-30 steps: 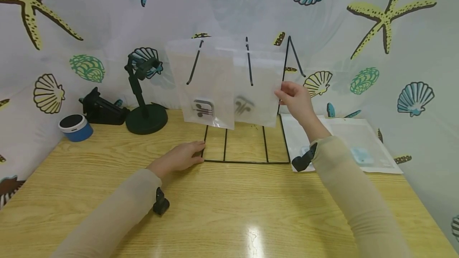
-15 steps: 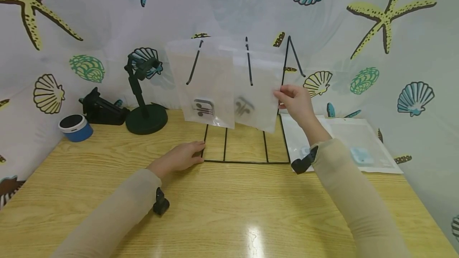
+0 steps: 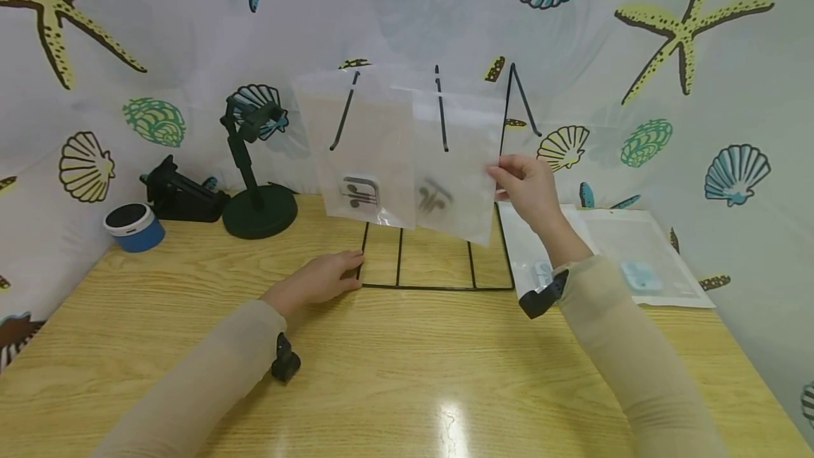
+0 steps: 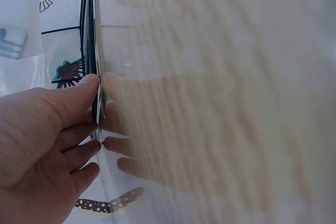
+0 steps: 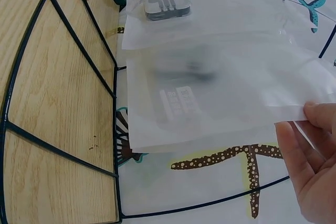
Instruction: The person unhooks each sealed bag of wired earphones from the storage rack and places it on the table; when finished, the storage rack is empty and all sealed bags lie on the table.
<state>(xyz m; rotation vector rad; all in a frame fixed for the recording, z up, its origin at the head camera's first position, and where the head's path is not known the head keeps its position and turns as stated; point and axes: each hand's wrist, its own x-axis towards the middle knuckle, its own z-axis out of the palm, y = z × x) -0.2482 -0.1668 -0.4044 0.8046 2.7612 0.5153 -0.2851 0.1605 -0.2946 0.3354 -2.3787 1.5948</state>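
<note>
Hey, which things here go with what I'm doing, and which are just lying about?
Part of the job, it seems:
Black wire rack, touched by your left hand
Right hanging bag, pinched by your right hand
Left hanging bag
Flat bags on the right, probably

Apparently just lying about:
Dark stand with a round base
Black device beside it
Blue round thing with a black top

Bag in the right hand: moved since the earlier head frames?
Yes, downward: the bag has its lower right corner hanging lower, nearer the rack's front bar, which hasn't moved.
</note>
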